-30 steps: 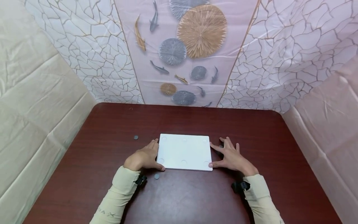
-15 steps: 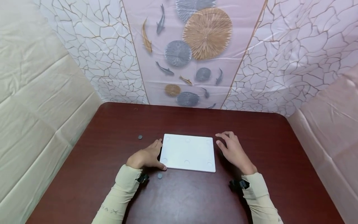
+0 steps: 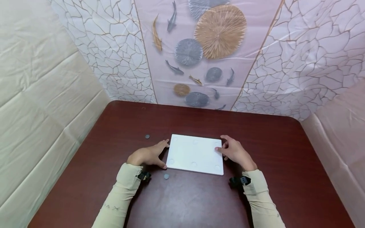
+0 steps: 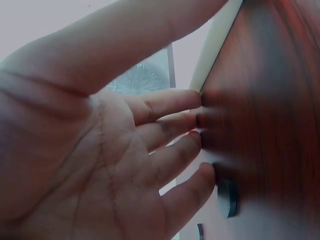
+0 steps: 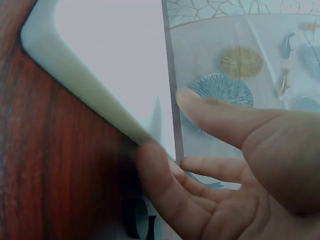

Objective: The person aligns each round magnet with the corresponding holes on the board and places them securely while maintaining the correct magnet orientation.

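Note:
A white rectangular board [image 3: 195,155] with several faint round marks lies flat on the dark red-brown table. My left hand [image 3: 148,155] stands by its left edge, fingers fairly straight and thumb tip at the near left corner. In the left wrist view the fingertips [image 4: 192,100] rest on the tabletop close to the board's side [image 4: 212,55]. My right hand [image 3: 236,152] is at the right edge, its thumb over the top surface. The right wrist view has a bent finger [image 5: 155,167] touching the board's side, with the thumb [image 5: 200,107] apart above the top.
One small grey disc [image 3: 147,136] lies left of the board, another disc [image 3: 166,176] just in front of its near left corner. A dark round piece [image 5: 137,217] shows beneath the right fingers. Patterned cloth [image 3: 188,79] hangs behind the table, with plain cloth at both sides.
My right hand came off the board's right edge, then returned with its thumb over the top. The left hand stays by the left edge. The head view has shifted slightly.

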Demonstrator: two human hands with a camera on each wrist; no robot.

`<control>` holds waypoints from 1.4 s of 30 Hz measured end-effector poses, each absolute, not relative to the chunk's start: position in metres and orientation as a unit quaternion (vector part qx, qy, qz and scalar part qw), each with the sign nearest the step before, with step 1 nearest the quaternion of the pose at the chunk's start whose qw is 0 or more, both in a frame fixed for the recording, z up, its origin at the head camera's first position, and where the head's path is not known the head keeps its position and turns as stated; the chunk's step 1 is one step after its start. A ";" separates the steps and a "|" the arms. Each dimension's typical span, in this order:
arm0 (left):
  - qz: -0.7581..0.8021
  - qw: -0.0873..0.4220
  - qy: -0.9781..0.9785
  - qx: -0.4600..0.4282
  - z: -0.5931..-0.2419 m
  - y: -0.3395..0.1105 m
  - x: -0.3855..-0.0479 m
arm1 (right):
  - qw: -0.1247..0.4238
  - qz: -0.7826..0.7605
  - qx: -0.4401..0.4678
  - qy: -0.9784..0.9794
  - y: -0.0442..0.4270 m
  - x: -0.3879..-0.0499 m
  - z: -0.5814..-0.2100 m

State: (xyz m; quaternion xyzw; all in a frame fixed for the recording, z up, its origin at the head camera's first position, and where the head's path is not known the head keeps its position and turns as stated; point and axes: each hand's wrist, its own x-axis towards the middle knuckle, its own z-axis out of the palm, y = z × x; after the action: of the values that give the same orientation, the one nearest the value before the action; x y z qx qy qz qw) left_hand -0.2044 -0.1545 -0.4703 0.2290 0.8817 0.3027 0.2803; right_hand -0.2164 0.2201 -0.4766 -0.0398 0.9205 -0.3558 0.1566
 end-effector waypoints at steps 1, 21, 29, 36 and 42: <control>0.302 0.280 0.881 0.232 -0.470 -0.154 -0.205 | 0.163 -0.357 -0.043 0.919 0.221 -0.216 -0.476; 0.333 0.150 0.881 0.301 -0.461 -0.168 -0.225 | 0.189 -0.393 -0.041 0.899 0.237 -0.213 -0.476; 0.353 0.071 0.898 0.252 -0.456 -0.182 -0.220 | 0.202 -0.412 -0.038 0.888 0.233 -0.216 -0.475; 0.335 0.039 0.921 0.197 -0.460 -0.193 -0.211 | 0.212 -0.413 -0.039 0.885 0.232 -0.217 -0.478; 0.317 0.048 0.930 0.181 -0.473 -0.205 -0.201 | 0.230 -0.418 -0.037 0.878 0.230 -0.215 -0.486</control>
State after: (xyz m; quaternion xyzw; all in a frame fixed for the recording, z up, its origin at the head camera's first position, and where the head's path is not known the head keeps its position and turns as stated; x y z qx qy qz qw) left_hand -0.2011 -0.2047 -0.4730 0.1811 0.9296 0.3175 0.0484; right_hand -0.2146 0.2298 -0.4864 -0.0366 0.8781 -0.4178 0.2303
